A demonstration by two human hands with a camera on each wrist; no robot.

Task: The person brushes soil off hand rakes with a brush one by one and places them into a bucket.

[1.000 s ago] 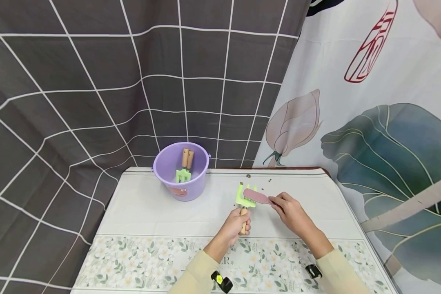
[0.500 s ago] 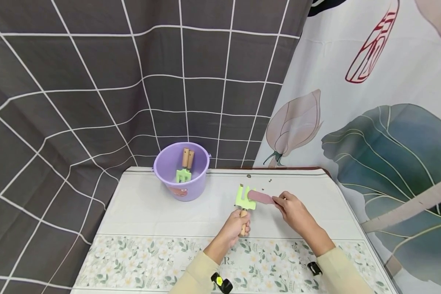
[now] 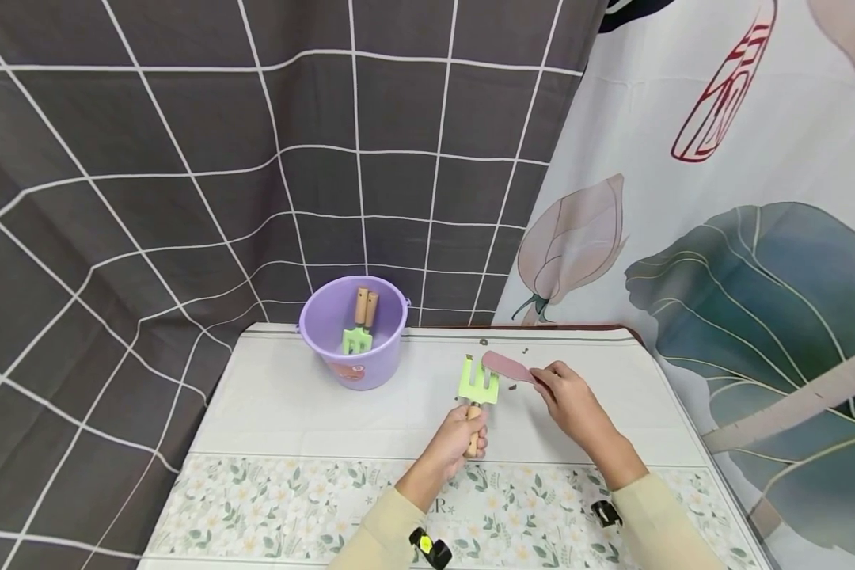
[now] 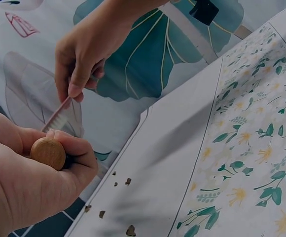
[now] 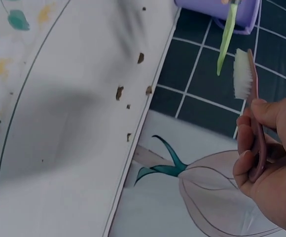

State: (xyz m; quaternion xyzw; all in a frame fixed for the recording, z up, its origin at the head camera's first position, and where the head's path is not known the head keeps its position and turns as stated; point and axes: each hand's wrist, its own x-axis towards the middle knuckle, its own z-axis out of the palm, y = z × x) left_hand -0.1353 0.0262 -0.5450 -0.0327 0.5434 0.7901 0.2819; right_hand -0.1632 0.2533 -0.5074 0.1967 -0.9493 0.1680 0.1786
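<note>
My left hand grips the wooden handle of a small light-green garden fork, its tines pointing away from me. A dark bit clings to the tip of the left tine. In my right hand is a pink brush, held by its handle; its pale bristles face the fork in the right wrist view. The brush head is beside the upper tines, and whether it touches them I cannot tell. The end of the fork's handle sticks out of my left fist in the left wrist view.
A purple bucket stands at the back left, holding a green hand fork and another wooden-handled tool. Several dark crumbs lie on the white tablecloth. A dark checked curtain hangs behind the table.
The brush first slid right across the fork, then moved up to the tips of the right tines. The left hand and the fork have barely moved.
</note>
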